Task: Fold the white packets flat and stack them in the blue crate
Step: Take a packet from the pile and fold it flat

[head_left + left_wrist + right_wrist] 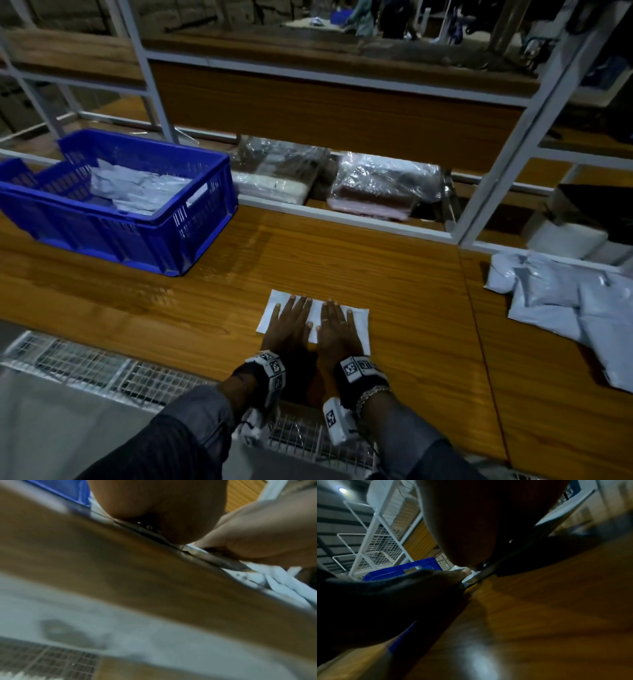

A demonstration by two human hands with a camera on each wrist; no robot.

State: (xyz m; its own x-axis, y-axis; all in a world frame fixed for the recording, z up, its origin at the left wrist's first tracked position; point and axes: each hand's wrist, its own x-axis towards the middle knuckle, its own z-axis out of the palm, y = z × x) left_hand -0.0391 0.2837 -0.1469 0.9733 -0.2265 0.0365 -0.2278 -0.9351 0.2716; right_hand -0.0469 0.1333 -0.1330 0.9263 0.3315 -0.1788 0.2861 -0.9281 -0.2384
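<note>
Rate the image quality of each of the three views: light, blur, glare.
Head view: dim but sharp, straight shelf bars bowed by the wide lens, soft sheen on the brown wooden table. Left wrist view: heavily blurred, table edge smeared, only the left hand readable. Right wrist view: darkest, the right hand nearly a silhouette, a glare patch on the tabletop, the blue plastic crate still bright.

Head view downward, wrist views tabletop-low, sharing blue crate [137, 205]

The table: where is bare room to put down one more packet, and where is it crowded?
Bare wood lies between the blue crate and the white packet that both hands press flat (left hand, right hand). More lies between that packet and the pile of unfolded packets. The table's right end is crowded by that pile.
</note>
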